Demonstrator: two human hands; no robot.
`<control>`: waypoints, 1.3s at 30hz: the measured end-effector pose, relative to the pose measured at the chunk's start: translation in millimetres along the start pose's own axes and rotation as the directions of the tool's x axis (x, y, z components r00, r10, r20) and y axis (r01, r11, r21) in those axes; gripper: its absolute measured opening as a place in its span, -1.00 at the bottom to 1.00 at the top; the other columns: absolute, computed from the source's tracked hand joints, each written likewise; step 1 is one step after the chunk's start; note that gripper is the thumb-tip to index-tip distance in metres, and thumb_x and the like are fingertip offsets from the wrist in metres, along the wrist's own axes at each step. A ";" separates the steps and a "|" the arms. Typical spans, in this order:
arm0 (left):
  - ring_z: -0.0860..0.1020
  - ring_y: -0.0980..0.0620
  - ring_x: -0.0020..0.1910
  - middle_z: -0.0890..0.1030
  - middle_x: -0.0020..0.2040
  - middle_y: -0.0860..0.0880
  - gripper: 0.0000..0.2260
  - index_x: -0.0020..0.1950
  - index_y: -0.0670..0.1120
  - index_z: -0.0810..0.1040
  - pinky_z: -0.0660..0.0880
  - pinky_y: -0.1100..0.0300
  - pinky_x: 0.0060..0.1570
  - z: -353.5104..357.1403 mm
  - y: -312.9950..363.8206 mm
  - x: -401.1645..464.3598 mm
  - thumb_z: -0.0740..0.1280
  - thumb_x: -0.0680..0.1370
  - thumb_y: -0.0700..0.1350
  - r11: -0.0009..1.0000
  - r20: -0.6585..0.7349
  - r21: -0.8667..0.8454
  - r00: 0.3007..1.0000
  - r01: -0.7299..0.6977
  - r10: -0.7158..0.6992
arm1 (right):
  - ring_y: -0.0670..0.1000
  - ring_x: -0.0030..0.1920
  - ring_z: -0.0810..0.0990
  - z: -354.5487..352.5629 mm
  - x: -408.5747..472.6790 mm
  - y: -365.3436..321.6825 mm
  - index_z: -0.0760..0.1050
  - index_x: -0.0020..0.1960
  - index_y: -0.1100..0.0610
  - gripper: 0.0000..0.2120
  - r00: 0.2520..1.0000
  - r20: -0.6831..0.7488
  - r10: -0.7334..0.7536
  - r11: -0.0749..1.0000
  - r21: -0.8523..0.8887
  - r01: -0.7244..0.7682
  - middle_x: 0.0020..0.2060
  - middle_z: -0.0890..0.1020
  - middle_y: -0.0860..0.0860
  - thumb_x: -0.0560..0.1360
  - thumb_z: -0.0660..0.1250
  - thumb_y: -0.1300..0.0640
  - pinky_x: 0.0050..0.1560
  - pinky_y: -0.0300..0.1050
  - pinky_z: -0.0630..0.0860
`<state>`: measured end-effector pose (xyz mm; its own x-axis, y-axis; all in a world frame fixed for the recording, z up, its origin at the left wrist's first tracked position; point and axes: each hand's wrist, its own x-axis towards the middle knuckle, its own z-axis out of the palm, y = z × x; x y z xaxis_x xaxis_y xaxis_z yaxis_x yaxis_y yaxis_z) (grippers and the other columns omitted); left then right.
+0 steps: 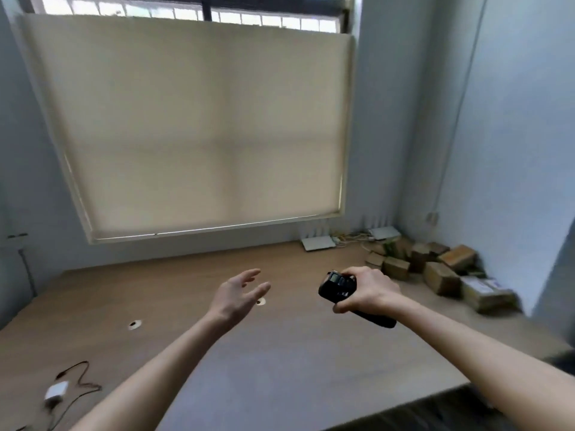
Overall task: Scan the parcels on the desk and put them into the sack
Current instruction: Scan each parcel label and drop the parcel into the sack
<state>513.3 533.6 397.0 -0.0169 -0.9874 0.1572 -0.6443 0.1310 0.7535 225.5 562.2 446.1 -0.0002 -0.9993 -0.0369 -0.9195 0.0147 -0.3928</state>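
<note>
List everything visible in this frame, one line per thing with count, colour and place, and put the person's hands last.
desk: one, light brown wood, fills the lower frame
parcels: a pile, exact count unclear, brown cardboard, far right corner of the desk
routers: two, white, at the back of the desk below the window
roller blind: one, beige, drawn over the window
charger with cable: one, white block and dark cable, near left of the desk
cable holes: two, in the desk surface
scanner: one, black, in the right hand
left hand: open, above the desk
right hand: grips the scanner
</note>
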 end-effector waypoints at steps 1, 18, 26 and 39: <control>0.53 0.02 0.32 0.58 0.33 -0.02 -0.55 0.36 0.01 0.58 0.45 0.11 0.31 31.3 22.9 13.7 0.44 0.52 0.15 0.999 0.039 0.001 0.999 -0.034 0.034 | 0.00 0.08 0.61 -15.0 -0.5 32.6 0.52 0.36 -0.20 -0.23 0.999 -0.021 0.049 0.999 0.000 -0.049 0.14 0.67 -0.11 0.18 0.60 -0.27 0.01 -0.13 0.56; 0.55 0.00 0.26 0.59 0.31 -0.01 -0.44 0.42 0.05 0.50 0.51 -0.03 0.29 387.2 276.2 116.5 0.39 0.50 0.28 0.959 0.452 -0.141 0.846 -0.244 0.282 | 0.09 0.35 0.57 -151.0 -26.0 388.2 0.45 0.49 -0.15 -0.08 0.815 -0.173 0.553 0.833 0.134 -0.537 0.37 0.60 -0.04 0.19 0.62 -0.31 0.19 -0.06 0.50; 0.52 -0.03 0.30 0.55 0.37 -0.07 -0.45 0.46 0.00 0.46 0.51 -0.02 0.28 503.8 320.1 192.2 0.39 0.53 0.21 0.951 0.537 -0.158 0.785 -0.265 0.308 | 0.10 0.31 0.59 -165.9 40.8 482.8 0.48 0.45 -0.14 -0.14 0.746 -0.146 0.650 0.760 0.141 -0.634 0.31 0.63 -0.01 0.21 0.63 -0.30 0.23 -0.05 0.54; 0.53 0.01 0.29 0.53 0.39 -0.06 -0.50 0.44 -0.03 0.47 0.50 0.12 0.25 662.2 347.6 357.7 0.38 0.56 0.15 0.968 0.568 -0.119 0.785 -0.219 0.247 | 0.09 0.22 0.63 -177.0 219.4 623.8 0.53 0.34 -0.15 -0.21 0.701 -0.064 0.710 0.700 0.164 -0.695 0.21 0.67 -0.04 0.17 0.60 -0.34 0.17 -0.03 0.59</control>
<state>-223.0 167.3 292.4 -0.6070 -0.7929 -0.0532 -0.5293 0.3534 0.7713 -417.8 346.2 355.6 -0.6783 -0.6923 -0.2463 -0.5794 0.7101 -0.4001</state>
